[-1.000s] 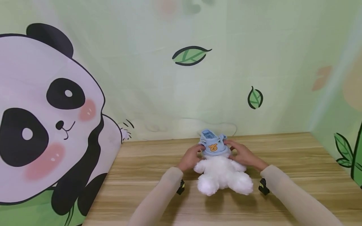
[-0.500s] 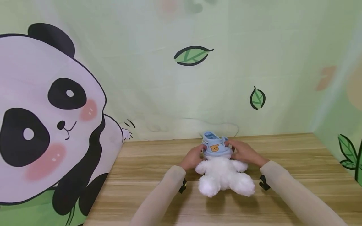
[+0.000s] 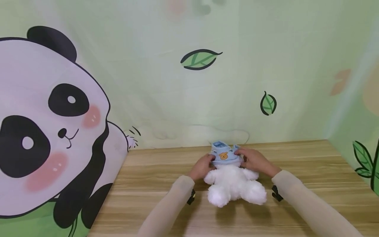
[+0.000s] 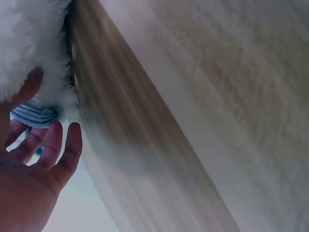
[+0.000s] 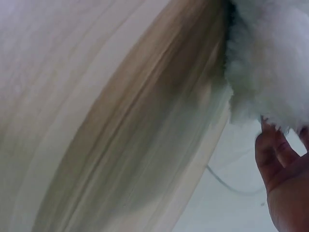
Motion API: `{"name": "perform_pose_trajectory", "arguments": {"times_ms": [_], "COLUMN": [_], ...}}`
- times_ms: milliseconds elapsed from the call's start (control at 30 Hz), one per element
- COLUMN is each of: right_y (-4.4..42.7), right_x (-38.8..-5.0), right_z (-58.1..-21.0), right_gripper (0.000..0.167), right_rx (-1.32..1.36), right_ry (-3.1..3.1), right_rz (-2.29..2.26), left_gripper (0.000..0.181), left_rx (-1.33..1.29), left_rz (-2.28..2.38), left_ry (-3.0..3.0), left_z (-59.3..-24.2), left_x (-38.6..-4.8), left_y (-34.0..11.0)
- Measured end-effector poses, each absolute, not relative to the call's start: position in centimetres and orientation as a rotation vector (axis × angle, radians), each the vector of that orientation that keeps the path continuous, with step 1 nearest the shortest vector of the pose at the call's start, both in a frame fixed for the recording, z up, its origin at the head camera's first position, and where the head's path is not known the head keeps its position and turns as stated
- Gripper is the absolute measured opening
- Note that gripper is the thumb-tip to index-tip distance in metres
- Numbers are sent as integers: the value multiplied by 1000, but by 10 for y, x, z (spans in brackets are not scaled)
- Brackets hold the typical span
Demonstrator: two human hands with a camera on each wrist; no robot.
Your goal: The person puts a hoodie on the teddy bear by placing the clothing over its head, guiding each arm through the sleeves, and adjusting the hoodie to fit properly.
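Observation:
A white plush toy [image 3: 232, 181] lies on the table, its legs toward me and its head hidden under a small light blue doll shirt [image 3: 227, 157]. An orange animal-face patch marks the shirt's front. My left hand [image 3: 202, 167] grips the shirt's left side; the left wrist view shows its fingers around the ribbed blue hem [image 4: 34, 116], with the thumb against the white fur. On the opposite side my right hand [image 3: 255, 162] pinches the shirt near its sleeve. In the right wrist view, white fur [image 5: 270, 63] hides those fingertips.
The wood-grain table [image 3: 148, 184] ends at a green printed backdrop [image 3: 165, 98] just behind the toy. A large panda [image 3: 80, 131] is printed at the left. Black straps with small devices sit at both wrists.
The blue shirt's upper opening has come slightly lower, toward the toy's body. Both hands keep their hold at its sides. The head view has shifted a little.

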State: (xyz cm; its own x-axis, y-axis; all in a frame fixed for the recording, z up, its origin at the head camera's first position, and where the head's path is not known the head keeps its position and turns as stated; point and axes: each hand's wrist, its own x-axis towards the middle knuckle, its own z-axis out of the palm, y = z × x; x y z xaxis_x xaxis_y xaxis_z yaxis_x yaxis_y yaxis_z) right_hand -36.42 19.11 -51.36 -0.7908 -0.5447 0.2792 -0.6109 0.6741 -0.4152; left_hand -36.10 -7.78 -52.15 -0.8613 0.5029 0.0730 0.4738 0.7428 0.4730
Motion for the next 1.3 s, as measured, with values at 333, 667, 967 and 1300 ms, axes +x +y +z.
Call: {"name": "perform_pose_trajectory", "arguments": {"times_ms": [333,667,967,1300], "right_y": [186,187,182,181], "right_x": [-364,-360,-348,-339], "right_z": [-515,-517,-513,-520], "right_gripper": [38,17,30,42], "right_rx": [886,812,737,821], "right_ry": [-2766,-2761,-2757,-2577], "right_rz": [798,605,597,511], "left_gripper": [45,37,27,28], "left_rx": [810,797,801,663], "left_rz": [741,614,597,1139], "left_ry": [2869,2954,3068,2774], "left_z": [-518,-519,-524,-512], "left_x": [-357,-355,-348,-346], "left_y": [-76,-67,-71,-81]}}
